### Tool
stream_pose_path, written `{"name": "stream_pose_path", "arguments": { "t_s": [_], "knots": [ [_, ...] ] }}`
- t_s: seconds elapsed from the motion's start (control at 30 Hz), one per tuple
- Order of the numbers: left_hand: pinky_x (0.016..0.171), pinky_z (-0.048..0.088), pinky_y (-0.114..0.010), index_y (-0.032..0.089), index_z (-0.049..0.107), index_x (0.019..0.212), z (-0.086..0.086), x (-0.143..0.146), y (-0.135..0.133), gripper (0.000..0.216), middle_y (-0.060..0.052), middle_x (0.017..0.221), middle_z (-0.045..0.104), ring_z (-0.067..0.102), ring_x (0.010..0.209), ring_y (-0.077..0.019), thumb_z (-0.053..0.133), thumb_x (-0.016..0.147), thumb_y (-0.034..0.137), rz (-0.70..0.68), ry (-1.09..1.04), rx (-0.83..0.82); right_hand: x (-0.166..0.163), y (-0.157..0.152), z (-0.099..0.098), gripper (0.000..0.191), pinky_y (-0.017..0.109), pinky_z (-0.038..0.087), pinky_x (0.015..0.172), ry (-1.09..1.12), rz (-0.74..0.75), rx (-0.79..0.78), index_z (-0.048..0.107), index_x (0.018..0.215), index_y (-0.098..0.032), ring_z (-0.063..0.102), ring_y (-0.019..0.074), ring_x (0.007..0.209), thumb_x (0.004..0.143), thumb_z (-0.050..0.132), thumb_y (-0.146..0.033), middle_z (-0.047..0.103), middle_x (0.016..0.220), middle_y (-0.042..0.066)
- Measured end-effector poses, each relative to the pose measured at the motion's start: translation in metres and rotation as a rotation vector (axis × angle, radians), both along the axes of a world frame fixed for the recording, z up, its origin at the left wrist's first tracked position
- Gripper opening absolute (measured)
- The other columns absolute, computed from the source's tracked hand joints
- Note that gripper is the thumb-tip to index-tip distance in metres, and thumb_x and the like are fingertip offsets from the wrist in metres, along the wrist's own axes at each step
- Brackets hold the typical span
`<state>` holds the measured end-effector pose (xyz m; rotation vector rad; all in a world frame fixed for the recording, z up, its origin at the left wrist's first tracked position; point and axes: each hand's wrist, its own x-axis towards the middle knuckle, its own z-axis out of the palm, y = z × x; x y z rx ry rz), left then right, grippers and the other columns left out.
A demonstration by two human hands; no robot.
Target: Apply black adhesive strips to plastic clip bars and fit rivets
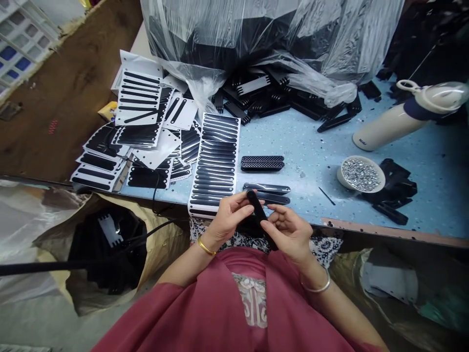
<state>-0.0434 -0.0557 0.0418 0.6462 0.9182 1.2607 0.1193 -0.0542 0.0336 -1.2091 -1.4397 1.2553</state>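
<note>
My left hand (227, 215) and my right hand (287, 231) both hold one long black strip (258, 211) just in front of the blue table's near edge. The left fingers pinch its upper end, the right hand supports its lower end. Directly beyond the hands lie two dark oblong pieces (266, 188) side by side, and further back a black ribbed comb part (262, 163). Left of the hands stands a white backing sheet (216, 164) with several black strips in rows.
More sticker sheets (137, 132) pile up at the table's left. Black comb parts (264, 95) spill from a clear plastic bag (256, 34) at the back. A white bowl of small metal pieces (361, 174), a white bottle (399, 120) and black parts (394, 190) sit right.
</note>
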Motion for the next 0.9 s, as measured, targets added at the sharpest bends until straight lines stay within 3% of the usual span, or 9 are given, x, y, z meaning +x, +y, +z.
{"name": "stream_pose_path", "arguments": {
  "t_s": [0.1, 0.23, 0.4, 0.5, 0.6, 0.7, 0.9],
  "knots": [
    [0.082, 0.054, -0.028, 0.011, 0.073, 0.100, 0.003, 0.009, 0.001, 0.038, -0.010, 0.092, 0.076, 0.071, 0.089, -0.0208, 0.082, 0.074, 0.037, 0.027, 0.072, -0.008, -0.005, -0.003, -0.004, 0.033, 0.024, 0.050, 0.050, -0.054, -0.019, 0.088, 0.061, 0.111, -0.018, 0.057, 0.0109, 0.052, 0.082, 0.070, -0.032, 0.059, 0.064, -0.003],
    [0.065, 0.055, -0.026, 0.009, 0.072, 0.083, 0.006, 0.007, 0.006, 0.034, -0.007, 0.074, 0.072, 0.068, 0.067, -0.0166, 0.082, 0.070, 0.038, -0.090, 0.031, -0.119, 0.010, 0.003, -0.001, 0.027, 0.026, 0.052, 0.049, -0.145, 0.071, 0.166, 0.066, 0.109, -0.019, 0.059, 0.0121, 0.048, 0.088, 0.064, -0.035, 0.062, 0.059, -0.002],
    [0.048, 0.053, -0.027, 0.008, 0.068, 0.082, 0.012, -0.002, 0.009, 0.040, -0.006, 0.061, 0.068, 0.065, 0.047, -0.0183, 0.081, 0.069, 0.043, -0.284, -0.013, -0.231, 0.031, 0.037, 0.006, 0.029, 0.029, 0.056, 0.052, 0.002, -0.021, -0.034, 0.070, 0.098, -0.019, 0.067, 0.0158, 0.058, 0.090, 0.062, -0.045, 0.070, 0.070, 0.004],
    [0.044, 0.050, -0.024, 0.009, 0.066, 0.079, 0.015, 0.001, 0.009, 0.038, -0.007, 0.060, 0.068, 0.064, 0.044, -0.0172, 0.079, 0.070, 0.044, -0.330, -0.001, -0.223, 0.031, 0.057, 0.009, 0.034, 0.028, 0.055, 0.053, 0.120, 0.064, -0.151, 0.072, 0.093, -0.017, 0.070, 0.0181, 0.066, 0.084, 0.069, -0.050, 0.074, 0.080, 0.008],
    [0.042, 0.049, -0.023, 0.008, 0.069, 0.086, 0.018, 0.005, 0.009, 0.041, -0.006, 0.059, 0.067, 0.063, 0.043, -0.0167, 0.079, 0.070, 0.044, -0.392, 0.006, -0.220, 0.027, 0.068, 0.014, 0.036, 0.026, 0.051, 0.051, 0.153, 0.166, -0.188, 0.074, 0.091, -0.015, 0.067, 0.0156, 0.062, 0.082, 0.071, -0.050, 0.073, 0.077, 0.007],
    [0.041, 0.049, -0.023, 0.007, 0.072, 0.097, 0.020, 0.005, 0.012, 0.046, -0.004, 0.059, 0.066, 0.062, 0.044, -0.0161, 0.080, 0.070, 0.043, -0.451, 0.020, -0.213, 0.026, 0.073, 0.020, 0.029, 0.026, 0.049, 0.051, 0.093, 0.276, -0.121, 0.075, 0.088, -0.016, 0.059, 0.0120, 0.054, 0.079, 0.075, -0.044, 0.068, 0.068, 0.003],
    [0.038, 0.043, -0.018, 0.008, 0.074, 0.092, 0.026, -0.003, 0.030, 0.033, -0.001, 0.056, 0.064, 0.056, 0.040, -0.0104, 0.076, 0.074, 0.035, -0.551, 0.162, -0.143, 0.031, 0.084, 0.035, 0.026, 0.025, 0.046, 0.049, -0.113, 0.494, 0.039, 0.074, 0.090, -0.015, 0.057, 0.0110, 0.053, 0.087, 0.064, -0.038, 0.067, 0.073, 0.004]
  ]
}}
